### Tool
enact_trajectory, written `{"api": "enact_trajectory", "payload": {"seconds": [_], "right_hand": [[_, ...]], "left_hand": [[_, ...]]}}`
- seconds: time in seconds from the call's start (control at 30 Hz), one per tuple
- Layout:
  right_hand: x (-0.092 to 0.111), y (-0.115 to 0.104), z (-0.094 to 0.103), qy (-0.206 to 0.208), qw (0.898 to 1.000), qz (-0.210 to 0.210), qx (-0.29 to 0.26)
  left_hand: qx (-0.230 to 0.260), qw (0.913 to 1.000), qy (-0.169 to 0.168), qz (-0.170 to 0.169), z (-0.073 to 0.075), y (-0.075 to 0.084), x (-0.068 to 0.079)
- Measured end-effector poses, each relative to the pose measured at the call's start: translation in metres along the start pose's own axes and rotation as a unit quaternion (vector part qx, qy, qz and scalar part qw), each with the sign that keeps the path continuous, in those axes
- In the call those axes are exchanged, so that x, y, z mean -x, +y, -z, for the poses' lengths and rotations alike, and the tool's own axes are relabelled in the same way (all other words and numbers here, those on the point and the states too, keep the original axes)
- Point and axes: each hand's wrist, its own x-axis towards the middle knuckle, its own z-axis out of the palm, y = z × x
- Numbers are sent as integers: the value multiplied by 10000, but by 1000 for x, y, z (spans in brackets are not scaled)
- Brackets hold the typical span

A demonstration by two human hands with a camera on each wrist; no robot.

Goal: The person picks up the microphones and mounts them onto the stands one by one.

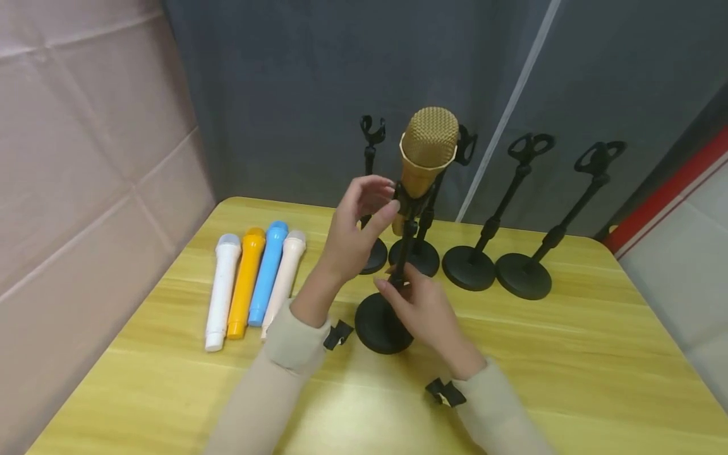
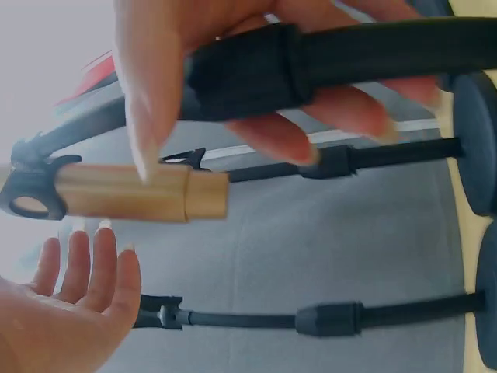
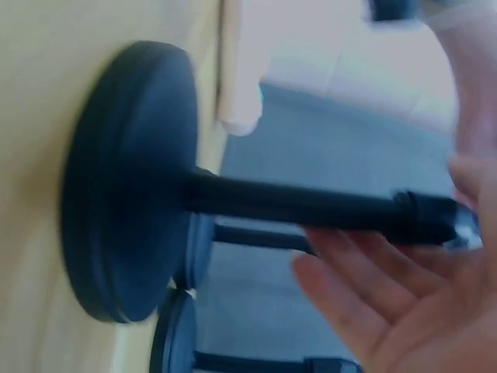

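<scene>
Head view shows the gold microphone's (image 1: 430, 142) mesh top, tilted in the front stand's (image 1: 383, 325) clip (image 1: 411, 201), and four coloured microphones (image 1: 246, 284) on the table (image 1: 170, 385). Left wrist view reveals its lower barrel (image 2: 132, 193). Left hand (image 1: 355, 230), loosely spread, is beside the clip, grasping nothing; right hand (image 1: 425, 308) grasps the stand's pole (image 1: 404, 253).

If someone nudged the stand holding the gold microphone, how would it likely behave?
The stand would probably slide rather than topple from a low push, given its broad, flat base. Pushed near the top, it may tip, because the gold microphone sits high on a slim pole. The pole looks straight, so likely stiff.
</scene>
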Motion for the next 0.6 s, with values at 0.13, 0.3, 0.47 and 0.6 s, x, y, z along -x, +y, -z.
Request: {"api": "enact_trajectory", "payload": {"seconds": [0.13, 0.3, 0.47, 0.6], "right_hand": [[-1, 4, 14, -861, 9958, -320, 56], [-2, 15, 15, -1519, 9864, -148, 603], [0, 24, 5, -2033, 9745, -332, 889], [3, 30, -1, -2216, 9698, -348, 953]], "left_hand": [[-263, 9990, -213, 294, 8, -3, 13], [-912, 9855, -1364, 427, 16, -9, 23], [-1303, 9493, -2768, 719, 19, -21, 30], [-965, 9415, -3072, 998, 19, -30, 32]]}}
